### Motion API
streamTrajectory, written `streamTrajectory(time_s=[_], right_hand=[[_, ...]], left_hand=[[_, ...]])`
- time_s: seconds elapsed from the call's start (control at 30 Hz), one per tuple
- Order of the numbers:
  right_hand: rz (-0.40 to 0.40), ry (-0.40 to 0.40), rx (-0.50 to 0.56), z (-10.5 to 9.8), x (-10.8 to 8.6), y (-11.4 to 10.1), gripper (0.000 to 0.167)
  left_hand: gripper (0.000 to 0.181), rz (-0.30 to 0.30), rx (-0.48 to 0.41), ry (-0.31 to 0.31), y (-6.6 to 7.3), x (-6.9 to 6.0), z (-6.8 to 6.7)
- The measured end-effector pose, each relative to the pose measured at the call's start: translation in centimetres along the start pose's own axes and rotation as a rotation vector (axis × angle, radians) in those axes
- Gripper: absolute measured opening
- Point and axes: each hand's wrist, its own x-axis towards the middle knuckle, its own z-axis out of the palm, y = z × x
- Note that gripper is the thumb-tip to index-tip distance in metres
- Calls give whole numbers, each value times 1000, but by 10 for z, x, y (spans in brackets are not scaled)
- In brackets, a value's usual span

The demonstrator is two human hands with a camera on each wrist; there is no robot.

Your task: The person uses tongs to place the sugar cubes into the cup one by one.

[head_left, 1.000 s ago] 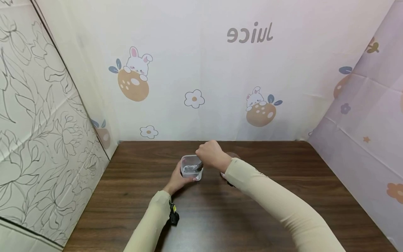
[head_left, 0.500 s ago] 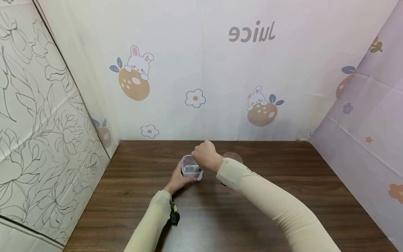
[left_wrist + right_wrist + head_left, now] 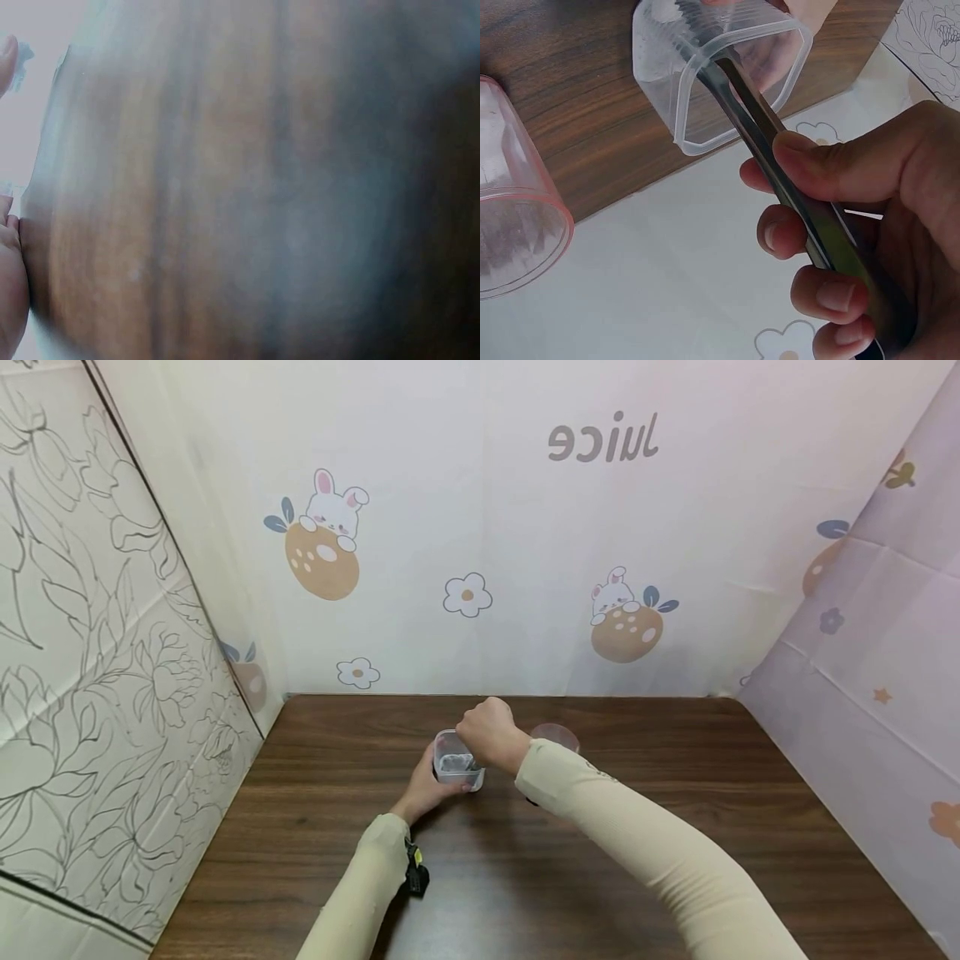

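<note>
A clear, square-mouthed plastic container stands on the brown wooden table. My left hand grips it from the left, thumb across the front and fingers round the far side. Whitish, glassy contents lie low inside; their kind is unclear. Over the container's right edge, my right hand holds metal tongs. In the right wrist view its thumb and curled fingers squeeze the two arms, and the tongs' tips reach into the container. Whether anything is between the tips cannot be made out. The left wrist view catches only parts of the left hand.
A clear pinkish plastic cup stands behind the right forearm, partly hidden by it; the right wrist view shows it beside the container. Wood-grain tabletop extends around. A patterned cloth wall rises at the table's back edge.
My right hand has moved left and the tongs have steepened over the container, uncovering more of the pinkish cup. In the last half second it hardly moves. My left hand keeps its hold.
</note>
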Motion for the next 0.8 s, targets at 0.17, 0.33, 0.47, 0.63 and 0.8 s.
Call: streamTrajectory(time_s=[0.17,0.33,0.47,0.63,0.8], right_hand=[[-2,25,-7,2,0,1,16],[-4,39,-4,3,-1,1,16],[-1,37,3,1,-1,-1,16],[1,26,-3,3,0,-4,14],[7,28,-17,7,2,-8,12]], left_hand=[[96,20,-11,-1,1,-1,0],[97,36,-32,4,0,-1,1],[96,24,-17,1,1,0,0],[96,2,-4,5,1,0,0],[94,31,-25,-2,13,-4,-1]])
